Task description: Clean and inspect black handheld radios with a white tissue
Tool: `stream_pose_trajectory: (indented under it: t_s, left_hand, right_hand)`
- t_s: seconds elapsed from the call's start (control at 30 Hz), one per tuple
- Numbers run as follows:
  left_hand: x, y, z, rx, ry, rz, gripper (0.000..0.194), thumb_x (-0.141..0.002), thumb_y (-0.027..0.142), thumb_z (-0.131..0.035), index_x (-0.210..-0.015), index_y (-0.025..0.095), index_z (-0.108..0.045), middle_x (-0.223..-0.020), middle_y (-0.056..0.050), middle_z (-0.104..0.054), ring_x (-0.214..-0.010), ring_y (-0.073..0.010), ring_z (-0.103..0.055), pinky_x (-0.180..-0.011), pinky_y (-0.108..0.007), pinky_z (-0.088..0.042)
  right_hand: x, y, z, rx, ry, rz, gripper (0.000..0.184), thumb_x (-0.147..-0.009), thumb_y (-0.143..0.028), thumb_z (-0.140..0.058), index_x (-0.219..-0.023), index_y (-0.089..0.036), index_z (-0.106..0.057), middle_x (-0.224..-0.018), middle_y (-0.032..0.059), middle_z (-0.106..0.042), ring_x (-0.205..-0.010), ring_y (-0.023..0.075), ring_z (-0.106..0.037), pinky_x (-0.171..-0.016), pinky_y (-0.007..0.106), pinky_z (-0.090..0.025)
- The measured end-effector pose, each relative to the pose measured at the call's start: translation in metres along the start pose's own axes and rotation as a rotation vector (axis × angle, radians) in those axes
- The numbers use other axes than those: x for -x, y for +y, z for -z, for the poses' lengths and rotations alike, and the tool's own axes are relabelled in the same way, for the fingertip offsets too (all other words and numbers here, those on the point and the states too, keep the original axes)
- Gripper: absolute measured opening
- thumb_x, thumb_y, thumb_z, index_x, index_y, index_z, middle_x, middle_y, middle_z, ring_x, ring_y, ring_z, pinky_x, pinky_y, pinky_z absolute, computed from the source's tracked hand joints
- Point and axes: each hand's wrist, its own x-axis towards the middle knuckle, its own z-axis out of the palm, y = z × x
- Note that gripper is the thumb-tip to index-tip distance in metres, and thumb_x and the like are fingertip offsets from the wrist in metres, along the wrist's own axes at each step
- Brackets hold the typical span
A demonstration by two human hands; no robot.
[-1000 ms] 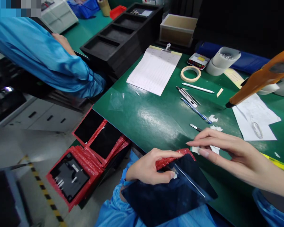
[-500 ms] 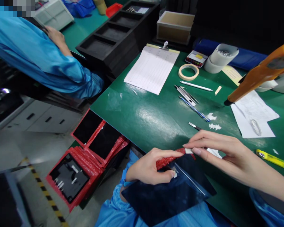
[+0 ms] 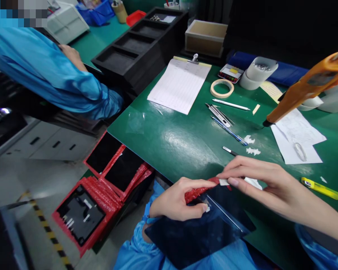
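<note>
One dark panel [image 3: 180,240], lower centre
Left hand [image 3: 177,200] grips it with red wrap [image 3: 195,194]; right hand [image 3: 270,183] pinches a white strip [image 3: 223,182] at the wrap. Upper right, a white cup [image 3: 257,77] holds small metal pieces [image 3: 262,67].

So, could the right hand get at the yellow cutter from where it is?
Probably yes: the yellow cutter lies on the green table beside the right forearm, with nothing on it. The right hand seems to be pinching a small white piece, so it may need freeing first.
</note>
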Motion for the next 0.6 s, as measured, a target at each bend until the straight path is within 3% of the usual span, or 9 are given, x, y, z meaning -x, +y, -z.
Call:
stream_pose_trajectory:
  t_s: [0.17,0.3,0.37,0.47,0.53,0.6]
  left_hand:
    - [0.002,0.007,-0.001,-0.013,0.024,0.001,0.056,-0.094,0.026,-0.083,-0.149,0.016,-0.082,-0.127,-0.013,-0.091,-0.109,-0.0323,-0.088,-0.098,-0.038,-0.070]
    - [0.003,0.015,-0.002,-0.022,0.037,0.023,0.056,-0.091,0.026,-0.085,-0.146,0.015,-0.084,-0.120,-0.013,-0.092,-0.102,-0.0308,-0.088,-0.093,-0.035,-0.071]
    - [0.006,0.017,-0.004,-0.026,0.037,0.043,0.056,-0.090,0.025,-0.085,-0.145,0.017,-0.085,-0.118,-0.012,-0.093,-0.099,-0.0299,-0.088,-0.092,-0.035,-0.072]
    - [0.015,0.009,-0.007,-0.047,0.082,0.072,0.055,-0.086,0.027,-0.090,-0.141,0.023,-0.089,-0.133,-0.011,-0.090,-0.118,-0.0338,-0.087,-0.112,-0.041,-0.069]
    - [0.023,-0.003,-0.010,-0.055,0.206,0.110,0.052,-0.084,0.034,-0.092,-0.136,0.026,-0.091,-0.140,-0.010,-0.088,-0.130,-0.0363,-0.084,-0.122,-0.045,-0.065]
    - [0.028,-0.017,-0.011,-0.039,0.239,0.172,0.052,-0.085,0.045,-0.094,-0.134,0.026,-0.092,-0.145,-0.012,-0.086,-0.137,-0.0381,-0.082,-0.127,-0.047,-0.062]
  right_hand:
    - [-0.002,0.013,0.001,0.101,0.106,-0.007,0.028,-0.118,-0.045,-0.065,-0.118,-0.028,-0.087,-0.110,0.0089,-0.084,-0.091,0.0209,-0.080,-0.078,0.032,-0.064]
    - [-0.008,0.044,-0.008,0.233,0.105,0.036,0.033,-0.121,-0.047,-0.059,-0.119,-0.023,-0.083,-0.109,0.0091,-0.083,-0.094,0.0205,-0.080,-0.083,0.033,-0.063]
    - [-0.009,0.059,-0.015,0.336,0.120,-0.002,0.037,-0.121,-0.050,-0.056,-0.121,-0.023,-0.082,-0.112,0.0104,-0.082,-0.097,0.0235,-0.079,-0.089,0.038,-0.062]
    - [-0.001,0.073,-0.023,0.477,0.261,-0.109,0.034,-0.119,-0.048,-0.059,-0.122,-0.022,-0.079,-0.122,0.0170,-0.079,-0.119,0.0337,-0.074,-0.108,0.053,-0.055]
    - [0.012,0.074,-0.028,0.547,0.340,-0.198,0.029,-0.118,-0.045,-0.062,-0.123,-0.020,-0.078,-0.123,0.0182,-0.077,-0.122,0.0356,-0.070,-0.109,0.054,-0.052]
    - [0.027,0.073,-0.037,0.591,0.408,-0.290,0.026,-0.116,-0.044,-0.067,-0.120,-0.020,-0.076,-0.121,0.0175,-0.076,-0.122,0.0355,-0.068,-0.111,0.053,-0.049]
